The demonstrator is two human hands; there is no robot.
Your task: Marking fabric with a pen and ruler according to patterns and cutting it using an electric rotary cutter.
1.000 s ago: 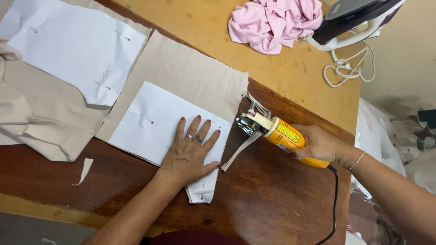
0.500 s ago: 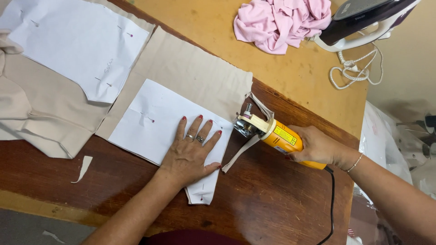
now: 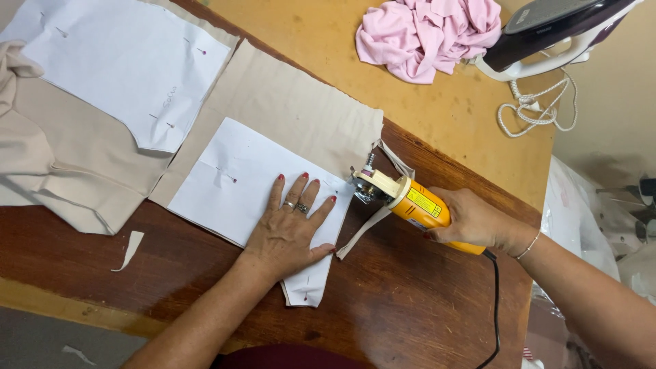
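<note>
**Cutter at the pattern's right edge, other hand pinning paper flat**

Left hand (image 3: 290, 229) lies flat w/ fingers spread, palm down on the white paper pattern (image 3: 249, 188) at centre of frame — grips nothing, just presses. A ring shows on one finger, nails red. Right hand (image 3: 471, 222), right of centre, is wrapped tight round the yellow electric fabric cutter (image 3: 410, 201); its metal head points left and sits at the pattern's right edge, just beside the left hand's fingertips. Black cord (image 3: 495, 307) runs from the cutter's rear down to the bottom edge of frame.

The pattern is pinned onto beige fabric (image 3: 301, 113), which sticks out beyond the paper toward upper centre. A narrow trimmed strip (image 3: 365, 229) of fabric trails diagonally under the cutter's head, down toward the left hand's thumb.

Further out: a second, larger paper pattern (image 3: 123, 58) pinned on more beige cloth in the upper left; small cloth scrap (image 3: 130, 247) on the dark wooden table (image 3: 396, 301) at lower left. Top of frame — crumpled pink cloth (image 3: 430, 34), and in the upper right corner a steam iron (image 3: 553, 27) w/ its coiled white cord (image 3: 536, 109), on the lighter tabletop.
</note>
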